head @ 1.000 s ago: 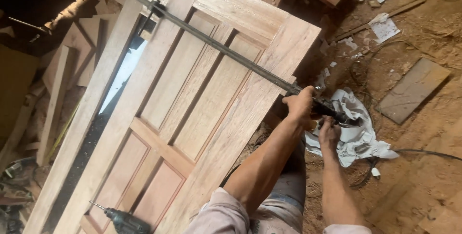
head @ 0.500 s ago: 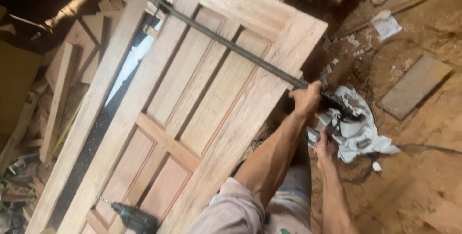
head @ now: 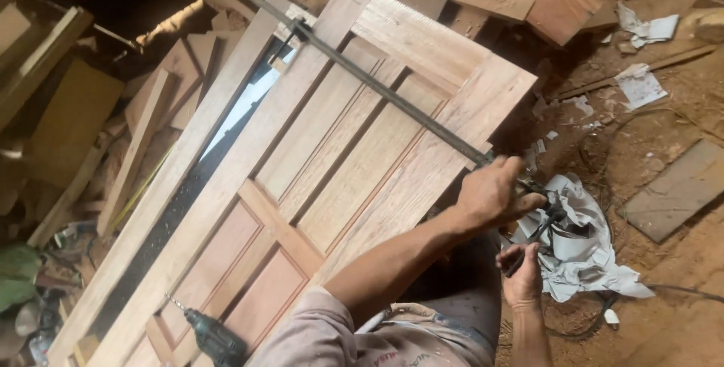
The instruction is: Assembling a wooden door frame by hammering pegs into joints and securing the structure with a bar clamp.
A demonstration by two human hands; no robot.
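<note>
A panelled wooden door [head: 354, 156] lies tilted over a pile of timber. A long dark bar clamp [head: 377, 84] runs across it from the far edge to the near right edge. My left hand [head: 494, 193] is closed around the clamp's end where it meets the door's right edge. Just below it, my right hand [head: 520, 273] grips the clamp's dark crank handle [head: 537, 237]. A cordless drill [head: 215, 337] rests on the door's lower end, away from both hands.
Loose boards and offcuts [head: 143, 133] are stacked to the left and behind the door. Crumpled grey-white sheeting [head: 584, 250] lies on the dirt floor beside my right hand. A flat board [head: 675, 190], paper scraps [head: 641, 84] and a thin cable [head: 679, 291] are on the right.
My right hand has dropped lower, away from the left hand, still on the crank handle. My left hand stays on the clamp's end. The view has shifted slightly.
</note>
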